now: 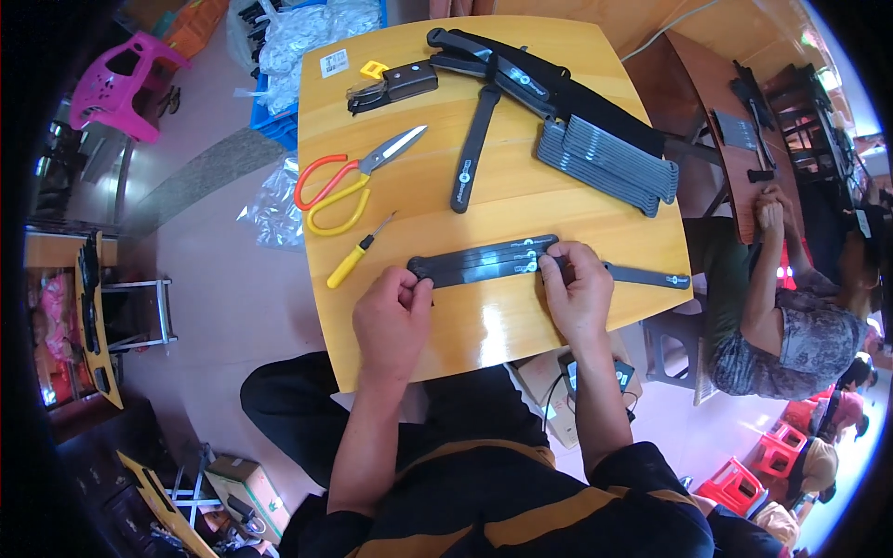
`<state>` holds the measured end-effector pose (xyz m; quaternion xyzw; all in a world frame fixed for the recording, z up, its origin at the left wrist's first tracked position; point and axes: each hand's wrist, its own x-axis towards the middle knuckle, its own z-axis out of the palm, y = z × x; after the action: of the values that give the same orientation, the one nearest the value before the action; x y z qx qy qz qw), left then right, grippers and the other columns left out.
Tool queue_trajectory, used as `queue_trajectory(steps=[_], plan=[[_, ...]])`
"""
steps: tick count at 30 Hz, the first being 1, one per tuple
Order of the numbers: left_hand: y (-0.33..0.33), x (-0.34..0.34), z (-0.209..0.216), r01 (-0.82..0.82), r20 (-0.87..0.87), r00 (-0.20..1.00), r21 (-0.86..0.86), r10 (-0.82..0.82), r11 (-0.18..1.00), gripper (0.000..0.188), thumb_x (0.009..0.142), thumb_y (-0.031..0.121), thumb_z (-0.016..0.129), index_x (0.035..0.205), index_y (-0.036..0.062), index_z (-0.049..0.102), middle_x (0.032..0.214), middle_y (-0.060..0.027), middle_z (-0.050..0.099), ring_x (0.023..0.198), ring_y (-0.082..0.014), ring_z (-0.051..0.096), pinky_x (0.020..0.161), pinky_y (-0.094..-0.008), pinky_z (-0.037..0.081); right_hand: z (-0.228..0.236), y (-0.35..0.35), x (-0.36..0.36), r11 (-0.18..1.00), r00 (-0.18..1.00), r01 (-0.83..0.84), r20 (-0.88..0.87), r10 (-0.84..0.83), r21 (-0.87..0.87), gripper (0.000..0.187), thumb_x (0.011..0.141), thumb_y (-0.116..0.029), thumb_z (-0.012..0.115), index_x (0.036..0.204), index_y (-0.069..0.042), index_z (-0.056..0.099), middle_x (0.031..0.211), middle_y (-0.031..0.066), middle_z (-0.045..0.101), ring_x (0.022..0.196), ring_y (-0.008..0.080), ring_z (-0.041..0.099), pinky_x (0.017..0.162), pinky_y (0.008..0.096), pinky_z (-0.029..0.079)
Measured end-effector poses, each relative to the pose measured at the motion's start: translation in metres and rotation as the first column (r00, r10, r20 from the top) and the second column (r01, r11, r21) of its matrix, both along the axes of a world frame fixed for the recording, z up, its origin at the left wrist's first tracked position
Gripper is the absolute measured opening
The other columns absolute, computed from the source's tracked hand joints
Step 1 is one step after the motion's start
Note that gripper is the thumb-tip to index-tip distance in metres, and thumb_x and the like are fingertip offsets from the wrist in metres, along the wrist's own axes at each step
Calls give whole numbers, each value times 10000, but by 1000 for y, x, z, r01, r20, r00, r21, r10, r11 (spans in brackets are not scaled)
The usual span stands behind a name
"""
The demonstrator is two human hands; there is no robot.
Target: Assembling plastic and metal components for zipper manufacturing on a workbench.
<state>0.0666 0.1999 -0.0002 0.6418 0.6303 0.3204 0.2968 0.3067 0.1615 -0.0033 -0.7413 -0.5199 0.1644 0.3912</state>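
Note:
Between my two hands lies a small flat set of black straps (479, 264), side by side, with rounded ends and pale printed marks. My left hand (394, 314) pinches their left end between thumb and fingers. At the right end, my right hand (579, 290) grips them, thumb on top. A single black strap (651, 277) lies just right of that hand. Another loose strap (475, 153) points away from me in the middle of the table. Beyond it, a neat stack of dark straps (605, 163) rests beside a black cloth-like strip (600, 113) and more straps (507, 73).
On the yellow table (391, 344) lie red-and-yellow-handled scissors (358, 179), a yellow-handled screwdriver (358, 253) and a black stapler-like tool (395, 86). A blue crate (279, 116) with plastic bags stands far left. At right, another person (791, 325) sits by a brown table (716, 102).

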Motion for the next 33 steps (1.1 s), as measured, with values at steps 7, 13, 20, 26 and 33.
queue_trajectory(steps=[7,13,20,26,33], plan=[[1,-2,-4,13,-39,999,-2,-13,1000,198,864,93,801,832,56,609,653,-89,606,565,-257,595,559,-383,475,2,1,-1,999,997,39,72,-38,-8,192,893,-112,771,1029,-22,670,877,152,683,739,279,707,679,371,554],[1,-2,-2,13,-24,1000,-13,-14,1000,198,864,99,804,838,57,612,653,-86,604,568,-259,595,558,-387,474,-2,0,5,998,998,64,21,-64,-11,182,888,-60,757,1033,-8,660,895,161,682,756,290,709,688,382,560],[1,-3,-4,24,-44,999,11,-24,1000,203,867,106,806,841,55,611,665,-85,611,584,-254,604,563,-384,477,-3,0,7,998,996,63,55,-63,14,159,899,-30,736,1027,4,646,898,177,680,760,303,710,697,385,566],[1,-2,-4,8,2,1000,-27,-8,1000,208,871,110,802,827,58,606,648,-85,606,561,-256,596,559,-385,478,-2,-4,8,997,997,72,36,-73,26,140,920,-63,735,1008,7,651,895,180,678,739,296,703,686,384,560],[1,-2,-4,23,-39,999,2,-23,1000,211,867,111,802,828,59,601,646,-90,605,562,-268,599,554,-391,476,8,-6,8,997,996,51,73,-46,-61,177,904,-125,764,982,3,670,858,164,674,722,286,697,678,398,553]])
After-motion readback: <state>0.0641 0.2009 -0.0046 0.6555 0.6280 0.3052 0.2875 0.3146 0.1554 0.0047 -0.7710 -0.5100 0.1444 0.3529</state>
